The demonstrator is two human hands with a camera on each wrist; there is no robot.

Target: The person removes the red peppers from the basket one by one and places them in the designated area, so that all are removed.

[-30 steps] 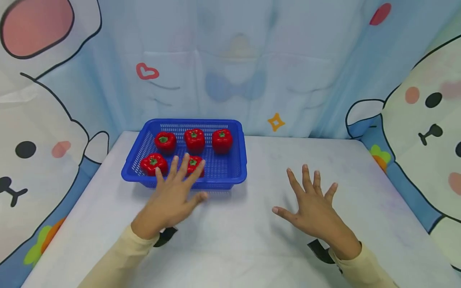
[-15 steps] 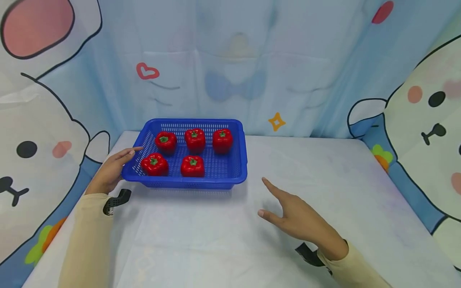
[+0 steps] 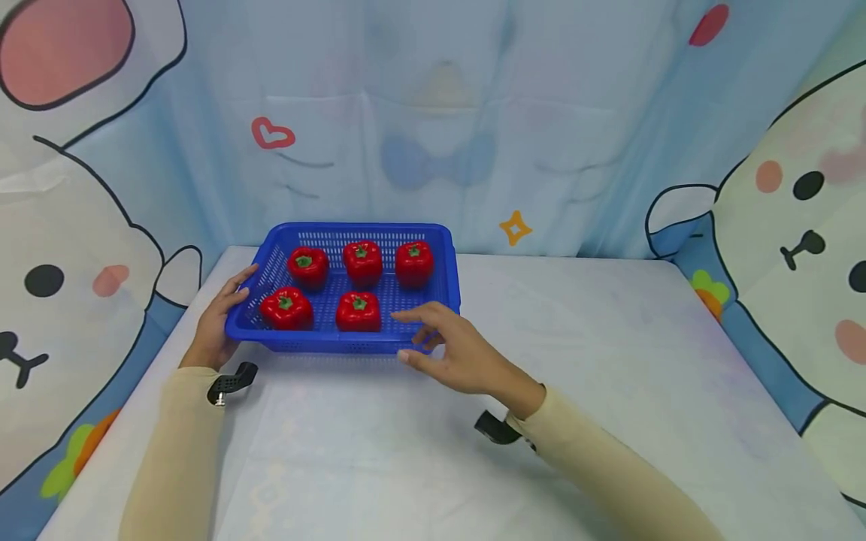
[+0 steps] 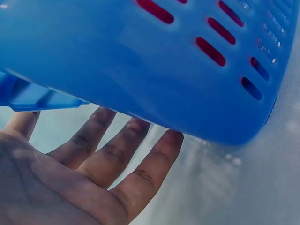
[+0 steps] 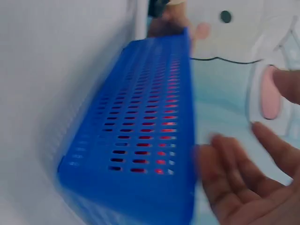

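Note:
A blue plastic basket [image 3: 441, 259] with slotted walls stands at the back left of the table, holding several red bell peppers [image 3: 287, 309]. In the head view my left hand [image 3: 215, 323] is at the basket's left end. The left wrist view has its fingers [image 4: 140, 180] extended, fingertips right at the lower edge of the basket wall [image 4: 154, 89]. My right hand [image 3: 461, 352] overlaps the front right corner in the head view, thumb and index finger spread apart. Its fingers [image 5: 225, 164], blurred in the right wrist view, are beside the rim and hold nothing.
White cloth covers the table [image 3: 365, 458]. A light blue curtain [image 3: 433, 120] with cartoon animals hangs behind it and along both sides. Each wrist carries a black strap, such as the left strap [image 3: 232, 381].
My left hand has moved from in front of the basket to its left end. The right hand has come leftward to the basket's front right corner. Basket and peppers stay put.

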